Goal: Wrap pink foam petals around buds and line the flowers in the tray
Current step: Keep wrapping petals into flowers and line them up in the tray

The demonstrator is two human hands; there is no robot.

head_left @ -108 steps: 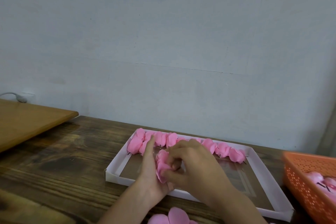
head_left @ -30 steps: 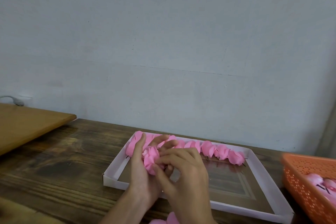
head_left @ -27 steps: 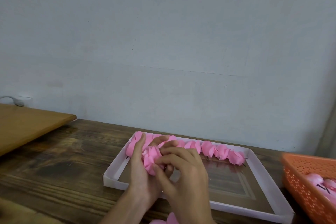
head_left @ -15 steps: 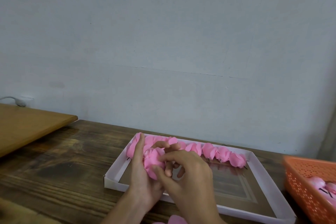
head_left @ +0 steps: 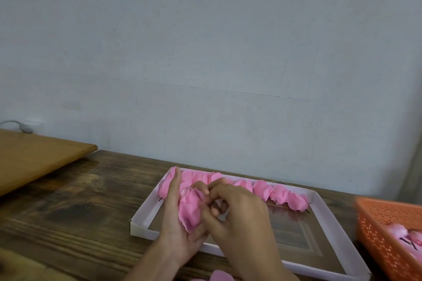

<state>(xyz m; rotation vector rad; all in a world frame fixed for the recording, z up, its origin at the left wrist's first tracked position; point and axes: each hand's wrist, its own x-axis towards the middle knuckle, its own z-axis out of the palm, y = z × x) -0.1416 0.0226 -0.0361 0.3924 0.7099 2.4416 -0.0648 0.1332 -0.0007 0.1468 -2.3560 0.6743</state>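
Head view: left hand [head_left: 180, 219] cups the half-wrapped flower [head_left: 190, 210] above the tray [head_left: 142, 228], near-left corner; right hand [head_left: 237, 214] pinches it closed. Finished flowers [head_left: 262, 189] line the far wall. Slacken that pinch and the springy foam may unroll; a dropped wrist could nudge the row.

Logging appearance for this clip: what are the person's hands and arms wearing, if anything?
The left hand and right hand are bare: no gloves, rings or wristbands show. Both forearms are bare too, with no sleeve or watch down to the frame's lower edge.
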